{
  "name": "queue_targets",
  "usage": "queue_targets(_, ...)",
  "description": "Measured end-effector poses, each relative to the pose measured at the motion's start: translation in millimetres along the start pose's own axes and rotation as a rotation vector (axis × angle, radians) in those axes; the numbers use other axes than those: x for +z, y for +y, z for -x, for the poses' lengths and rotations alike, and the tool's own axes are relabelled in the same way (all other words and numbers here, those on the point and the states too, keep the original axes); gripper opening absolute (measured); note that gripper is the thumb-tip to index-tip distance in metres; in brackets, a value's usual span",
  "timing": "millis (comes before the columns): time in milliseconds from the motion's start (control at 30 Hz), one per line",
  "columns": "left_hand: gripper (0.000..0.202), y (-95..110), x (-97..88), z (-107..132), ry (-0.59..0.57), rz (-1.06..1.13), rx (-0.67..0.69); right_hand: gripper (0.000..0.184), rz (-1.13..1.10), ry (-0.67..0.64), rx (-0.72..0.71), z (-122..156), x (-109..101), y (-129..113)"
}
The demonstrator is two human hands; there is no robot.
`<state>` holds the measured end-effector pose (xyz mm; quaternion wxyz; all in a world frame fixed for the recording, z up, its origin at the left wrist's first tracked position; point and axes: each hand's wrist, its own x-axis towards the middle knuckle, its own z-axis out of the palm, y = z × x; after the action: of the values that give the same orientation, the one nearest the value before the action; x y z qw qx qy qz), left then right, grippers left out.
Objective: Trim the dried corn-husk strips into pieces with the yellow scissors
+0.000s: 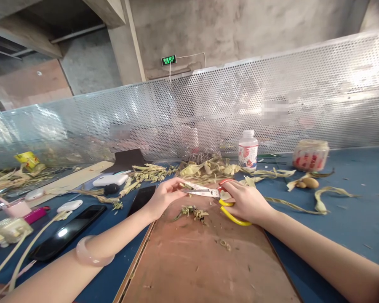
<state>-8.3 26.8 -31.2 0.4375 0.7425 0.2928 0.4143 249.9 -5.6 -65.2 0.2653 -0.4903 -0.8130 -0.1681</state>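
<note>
My right hand point(244, 201) grips scissors point(208, 192) with red and yellow handles, blades open and pointing left. My left hand point(166, 195) pinches a small dried plant piece point(182, 184) right at the blade tips. Both hands hover over a brown wooden board point(208, 261). A small heap of cut dried bits point(194, 212) lies on the board just below the scissors. A pale pink bangle point(93, 252) sits on my left forearm.
Dried leaves and stalks point(208, 168) pile up behind the board on the blue table point(350, 210). A small white bottle point(248, 150) and a plastic jar point(311, 155) stand at the back right. Phones point(66, 231), a white power bank point(110, 180) lie left. A perforated metal screen point(271, 97) closes the far edge.
</note>
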Motion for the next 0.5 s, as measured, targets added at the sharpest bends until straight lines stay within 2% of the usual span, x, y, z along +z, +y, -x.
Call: queue_targets(500,0.021,-2.4,-1.9,1.1,-0.036,0.003,0.005,0.027,0.007,0.004,-0.044,2.3,-3.4,0.0)
